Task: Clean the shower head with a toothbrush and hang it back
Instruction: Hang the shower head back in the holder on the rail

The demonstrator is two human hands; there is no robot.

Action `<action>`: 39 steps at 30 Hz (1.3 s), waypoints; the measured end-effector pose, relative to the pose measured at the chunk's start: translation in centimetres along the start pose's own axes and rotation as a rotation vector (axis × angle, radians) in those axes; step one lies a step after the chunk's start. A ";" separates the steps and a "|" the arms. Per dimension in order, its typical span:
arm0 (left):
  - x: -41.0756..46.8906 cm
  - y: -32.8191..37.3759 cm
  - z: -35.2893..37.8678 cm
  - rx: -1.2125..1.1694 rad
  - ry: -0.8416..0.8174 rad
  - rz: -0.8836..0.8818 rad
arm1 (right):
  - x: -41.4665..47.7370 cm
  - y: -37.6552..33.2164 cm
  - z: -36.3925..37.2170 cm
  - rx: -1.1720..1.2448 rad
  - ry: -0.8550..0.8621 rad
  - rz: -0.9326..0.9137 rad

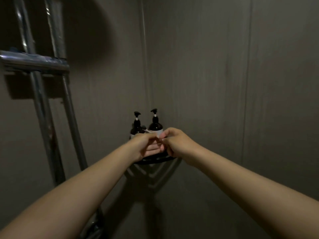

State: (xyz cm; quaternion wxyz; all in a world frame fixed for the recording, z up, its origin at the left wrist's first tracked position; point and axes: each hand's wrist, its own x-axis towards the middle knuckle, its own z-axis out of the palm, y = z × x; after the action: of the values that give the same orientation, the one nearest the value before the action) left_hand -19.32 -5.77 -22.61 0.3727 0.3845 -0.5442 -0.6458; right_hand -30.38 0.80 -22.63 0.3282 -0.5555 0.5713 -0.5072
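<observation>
1. The toothbrush (147, 130), or what I take to be it, is a thin pale stick poking up out of your left hand (145, 145), right over the front edge of the corner shelf (155, 160). It's tiny and dim, so don't quote me on it.
2. Your left hand has it pinched between thumb and forefinger. Your right hand (177, 144) is curled with its fingertips at the same spot, but I can't tell if it's actually gripping.
3. I can't find the shower head anywhere. The hose (74, 128) runs up the left wall beside the riser pipe (43, 118), and the top left is too blurred to tell what's hanging there.
4. Progress-wise, I'd say you're at the very start: brush just in hand, with the scrubbing and the hanging back both left to do.
5. Two dark pump bottles (136, 125) sit at the back corner of the corner shelf, just behind your fingers, so they're easy to knock. There's also a ledge (34, 62) up on the left wall.
</observation>
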 end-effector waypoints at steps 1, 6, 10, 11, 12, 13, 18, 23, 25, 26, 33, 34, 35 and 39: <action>0.5 -0.4 0.6 -0.019 -0.001 -0.003 | 0.0 0.4 -0.8 0.003 0.041 0.015; 3.1 -0.7 3.8 -0.122 -0.051 0.012 | 0.6 0.6 -4.7 -0.022 0.199 0.048; 4.8 -1.1 6.6 -0.158 -0.147 0.009 | 2.3 0.7 -6.7 -0.002 0.318 0.035; 5.4 -1.5 7.2 -0.172 -0.164 0.000 | 3.1 1.1 -7.0 0.002 0.341 0.040; 6.0 -2.1 7.8 -0.203 -0.175 -0.010 | 3.8 1.6 -7.1 -0.001 0.359 0.046; 6.5 -2.6 8.3 -0.246 -0.182 -0.016 | 4.6 2.3 -7.2 -0.014 0.372 0.057; 8.8 -4.9 9.8 -0.385 -0.169 -0.056 | 7.2 5.6 -7.0 -0.005 0.383 0.137; 10.5 -7.1 9.4 -0.414 -0.165 -0.135 | 8.7 8.1 -6.2 0.035 0.372 0.185; 10.9 -7.6 9.2 -0.430 -0.185 -0.161 | 9.0 8.6 -6.2 0.009 0.362 0.193; 11.1 -7.9 9.1 -0.435 -0.189 -0.169 | 9.2 8.8 -6.3 -0.007 0.353 0.195; 11.9 -8.5 9.6 -0.457 -0.176 -0.195 | 10.2 10.3 -6.7 -0.018 0.349 0.208; 11.9 -8.6 9.7 -0.463 -0.174 -0.197 | 10.3 10.4 -6.7 -0.009 0.348 0.209; 12.0 -8.6 9.8 -0.468 -0.172 -0.198 | 10.3 10.4 -6.8 -0.010 0.346 0.211; 12.2 -8.9 10.1 -0.468 -0.164 -0.193 | 10.2 10.6 -6.9 -0.018 0.337 0.221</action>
State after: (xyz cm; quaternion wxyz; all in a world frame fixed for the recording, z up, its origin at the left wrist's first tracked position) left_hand -34.23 -11.36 -31.42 0.3428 0.2841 -0.3692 -0.8158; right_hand -41.76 -8.95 -28.87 0.2769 -0.3996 0.6802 -0.5487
